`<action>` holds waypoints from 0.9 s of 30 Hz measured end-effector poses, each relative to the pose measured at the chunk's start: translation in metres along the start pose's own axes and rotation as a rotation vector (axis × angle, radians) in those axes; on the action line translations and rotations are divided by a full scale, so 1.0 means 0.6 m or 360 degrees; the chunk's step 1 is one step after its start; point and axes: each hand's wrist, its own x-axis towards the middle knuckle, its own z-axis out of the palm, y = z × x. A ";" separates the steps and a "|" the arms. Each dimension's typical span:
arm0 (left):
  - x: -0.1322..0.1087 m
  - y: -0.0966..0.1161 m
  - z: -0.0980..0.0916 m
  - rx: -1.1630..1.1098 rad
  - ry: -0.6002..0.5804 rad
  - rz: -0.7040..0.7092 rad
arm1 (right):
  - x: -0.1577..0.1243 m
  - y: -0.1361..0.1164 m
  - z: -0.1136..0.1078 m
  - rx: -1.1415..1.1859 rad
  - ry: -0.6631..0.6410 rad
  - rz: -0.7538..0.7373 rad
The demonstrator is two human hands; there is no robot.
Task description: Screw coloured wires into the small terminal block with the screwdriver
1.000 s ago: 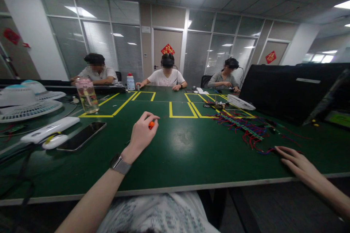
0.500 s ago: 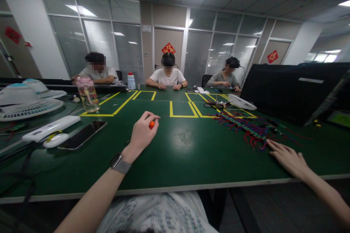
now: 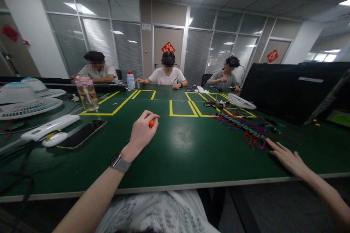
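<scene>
My left hand (image 3: 143, 131) is over the middle of the green table (image 3: 169, 167), fingers curled round a small orange object (image 3: 151, 123). Only its rounded orange end shows; the fingers hide the rest, so its kind is unclear. A short dark line shows beside the wrist, and I cannot tell if it belongs to that object. At the right, my right hand (image 3: 286, 156) lies low with its fingers stretched out. Its fingertips are at the near end of a long strip of small green circuit boards (image 3: 242, 123) with many red and blue wires; whether they touch is unclear.
Left of me are a phone (image 3: 82, 134), a white mouse (image 3: 55, 139), a white power strip (image 3: 51, 127), a clear bottle (image 3: 88, 94) and white fans (image 3: 30, 102). Yellow tape (image 3: 183, 115) marks the table. A black monitor (image 3: 284, 91) stands right. Several people sit opposite.
My hands hold nearly the same pose. Across the table, the middle person's hand has moved out to the left, beside a small grey item near the bottle.
</scene>
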 end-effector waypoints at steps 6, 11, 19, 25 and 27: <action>0.000 0.000 0.000 -0.0007 -0.0010 -0.0010 | 0.003 -0.002 -0.001 0.0069 -0.0233 0.0090; 0.000 -0.001 -0.001 -0.0033 -0.0025 -0.0019 | 0.005 -0.007 0.001 0.0146 -0.0283 0.0211; -0.002 0.000 0.000 -0.0051 -0.0036 -0.0013 | 0.003 -0.057 -0.055 0.0353 0.0349 0.0800; -0.002 0.001 0.002 -0.0053 -0.0035 -0.0018 | 0.073 -0.170 -0.102 0.0324 0.0386 0.0332; -0.002 0.000 0.002 -0.0052 -0.0027 -0.0009 | 0.125 -0.214 -0.097 0.0139 0.0222 -0.0023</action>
